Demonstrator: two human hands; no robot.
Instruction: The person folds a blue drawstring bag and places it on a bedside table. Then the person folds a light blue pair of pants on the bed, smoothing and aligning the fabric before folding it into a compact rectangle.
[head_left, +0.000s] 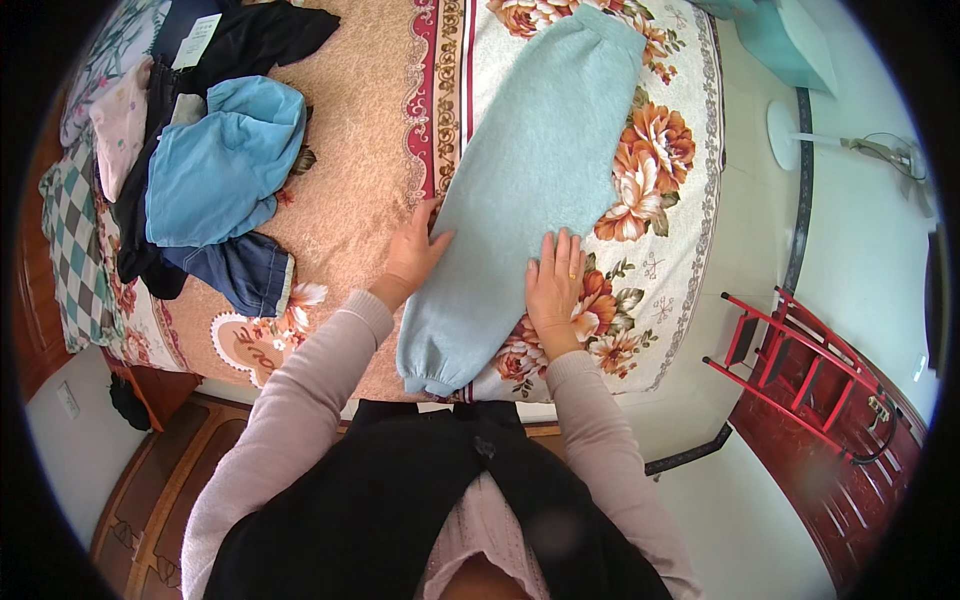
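Observation:
A pair of light blue sweatpants, one leg over the other, lies lengthwise on the floral bedspread. The waistband points away from me and the gathered cuff lies at the near edge of the bed. My left hand touches the left edge of the pants with its thumb and fingers spread. My right hand, wearing a ring, rests flat at their right edge, partly on the cloth. Neither hand grips the fabric plainly.
On the bed's left lie blue shorts, denim shorts, black garments with a tag, and a checkered cloth. A red stepladder stands at the right by a dark red door. A white fan is near the wall.

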